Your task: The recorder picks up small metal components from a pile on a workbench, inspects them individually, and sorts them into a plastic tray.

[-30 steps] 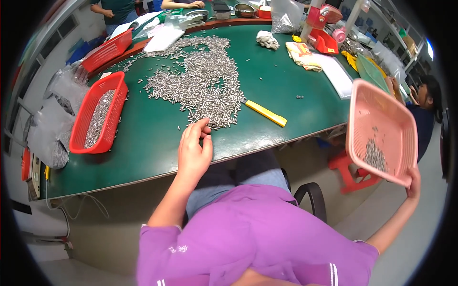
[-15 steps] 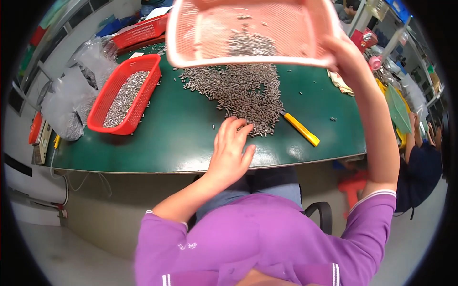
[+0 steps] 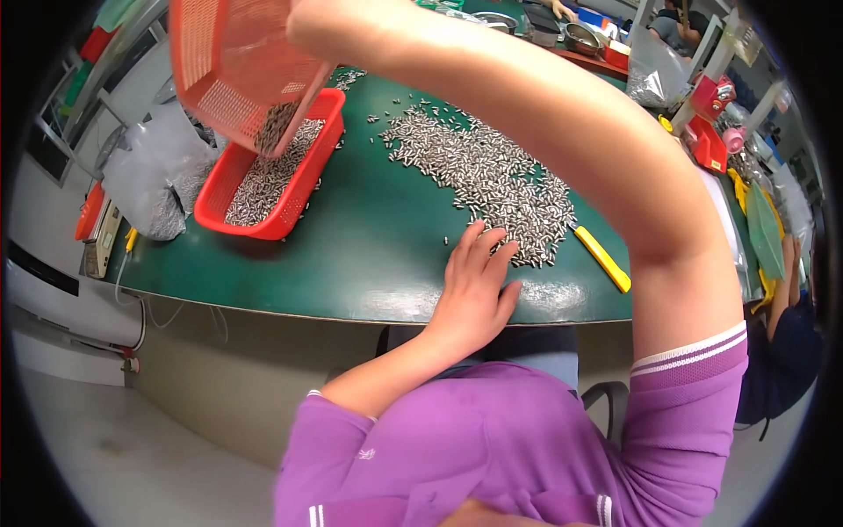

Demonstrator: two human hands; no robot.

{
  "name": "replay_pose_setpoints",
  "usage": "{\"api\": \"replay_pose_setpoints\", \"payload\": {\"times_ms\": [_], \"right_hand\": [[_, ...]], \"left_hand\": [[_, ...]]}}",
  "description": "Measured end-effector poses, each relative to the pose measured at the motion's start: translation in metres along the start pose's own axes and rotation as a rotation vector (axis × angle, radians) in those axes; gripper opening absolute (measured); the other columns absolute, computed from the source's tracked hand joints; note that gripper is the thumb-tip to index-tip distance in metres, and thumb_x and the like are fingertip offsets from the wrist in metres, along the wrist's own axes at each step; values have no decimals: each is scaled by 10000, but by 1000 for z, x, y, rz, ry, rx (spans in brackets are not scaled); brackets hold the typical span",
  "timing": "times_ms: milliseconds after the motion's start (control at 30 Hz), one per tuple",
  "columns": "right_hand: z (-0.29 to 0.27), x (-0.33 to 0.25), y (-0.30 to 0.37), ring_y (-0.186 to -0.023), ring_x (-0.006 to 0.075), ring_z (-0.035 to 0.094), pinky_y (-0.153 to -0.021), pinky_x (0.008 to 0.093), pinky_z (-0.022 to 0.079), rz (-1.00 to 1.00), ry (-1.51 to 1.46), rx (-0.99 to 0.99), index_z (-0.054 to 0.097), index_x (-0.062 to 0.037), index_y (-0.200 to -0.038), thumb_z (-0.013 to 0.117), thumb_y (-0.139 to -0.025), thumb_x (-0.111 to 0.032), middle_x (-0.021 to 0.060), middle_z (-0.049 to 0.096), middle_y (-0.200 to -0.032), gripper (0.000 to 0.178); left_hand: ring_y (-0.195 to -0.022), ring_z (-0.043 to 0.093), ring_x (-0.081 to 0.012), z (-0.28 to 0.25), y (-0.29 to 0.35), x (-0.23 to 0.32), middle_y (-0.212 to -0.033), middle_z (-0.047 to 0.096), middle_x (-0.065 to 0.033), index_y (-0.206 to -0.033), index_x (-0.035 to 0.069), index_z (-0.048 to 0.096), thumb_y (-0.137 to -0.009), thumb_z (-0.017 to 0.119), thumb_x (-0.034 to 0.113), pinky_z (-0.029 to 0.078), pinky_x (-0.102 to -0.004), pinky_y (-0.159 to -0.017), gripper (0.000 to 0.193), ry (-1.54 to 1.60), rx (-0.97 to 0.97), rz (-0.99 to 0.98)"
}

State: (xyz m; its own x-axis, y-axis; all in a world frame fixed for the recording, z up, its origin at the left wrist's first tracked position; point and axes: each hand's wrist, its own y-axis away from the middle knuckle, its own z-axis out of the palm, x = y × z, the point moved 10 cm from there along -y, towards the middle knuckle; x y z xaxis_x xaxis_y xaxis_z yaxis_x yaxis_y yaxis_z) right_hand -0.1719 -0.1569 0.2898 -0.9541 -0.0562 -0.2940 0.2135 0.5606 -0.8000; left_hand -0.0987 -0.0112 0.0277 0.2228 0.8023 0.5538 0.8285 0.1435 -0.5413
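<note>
My right hand (image 3: 312,26) grips the rim of a salmon-pink perforated plastic basket (image 3: 241,57), its fingers partly hidden. The basket is tilted above a red basket (image 3: 268,230), and small metal pins (image 3: 277,127) are bunched at its lower corner. More of these short silvery pins lie inside the red basket. My left hand (image 3: 471,290) rests on the green table with fingers spread, its fingertips at the near edge of a wide heap of pins (image 3: 492,171). A yellow-handled tool (image 3: 602,257) lies at the heap's right side, its tip hidden by pins.
Clear plastic bags of small parts (image 3: 149,167) stand left of the red basket. At the far right are a red bin (image 3: 705,143) and another bag (image 3: 654,70). Another person's arm (image 3: 784,272) shows at the right. The table's front edge (image 3: 351,320) runs before me.
My right arm has swung left across the table with the salmon-pink basket, from over the heap to over the red basket, tilting it. My left hand stays by the heap; the view has shifted.
</note>
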Motion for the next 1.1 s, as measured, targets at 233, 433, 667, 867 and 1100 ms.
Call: {"api": "replay_pose_setpoints", "payload": {"times_ms": [233,433,667,867,1100], "right_hand": [[2,-58,20,-883,463,667,-795,527,534,-245,-189,-21,522,-19,-1253,473,-943,-109,297,610,-1047,326],[-5,-56,23,-914,445,658,-800,509,530,-403,-108,98,502,-33,-1306,488,-941,-70,288,562,-1108,368],[-57,-22,32,-998,451,630,-880,516,508,-152,17,72,455,-77,-1422,474,-896,-13,272,532,-1178,530],[-158,94,95,-1263,324,547,-1107,342,379,-80,-433,148,435,14,-1445,446,-758,-1,235,583,-1334,687],[-389,170,362,-912,117,644,-784,249,528,995,-264,327,550,28,-1370,609,-890,-105,53,661,-1141,502]], "left_hand": [[-1391,337,-449,-1,1,-2,-1399,430,-187,-1316,34,489,-840,704,99,338,-540,-1108,526,-4,12,17],[-1379,351,-460,1,0,-1,-1391,433,-187,-1311,38,490,-837,705,97,352,-544,-1096,524,-15,5,21],[-1387,359,-455,-2,-2,2,-1399,451,-190,-1310,10,524,-840,696,77,353,-532,-1112,505,-54,21,4],[-1412,339,-432,0,0,-3,-1411,458,-181,-1333,31,527,-869,675,106,319,-530,-1142,493,-79,18,-35],[-1416,338,-426,-1,3,-3,-1413,462,-173,-1332,26,528,-891,647,76,312,-525,-1142,459,-116,-13,-34]]}}
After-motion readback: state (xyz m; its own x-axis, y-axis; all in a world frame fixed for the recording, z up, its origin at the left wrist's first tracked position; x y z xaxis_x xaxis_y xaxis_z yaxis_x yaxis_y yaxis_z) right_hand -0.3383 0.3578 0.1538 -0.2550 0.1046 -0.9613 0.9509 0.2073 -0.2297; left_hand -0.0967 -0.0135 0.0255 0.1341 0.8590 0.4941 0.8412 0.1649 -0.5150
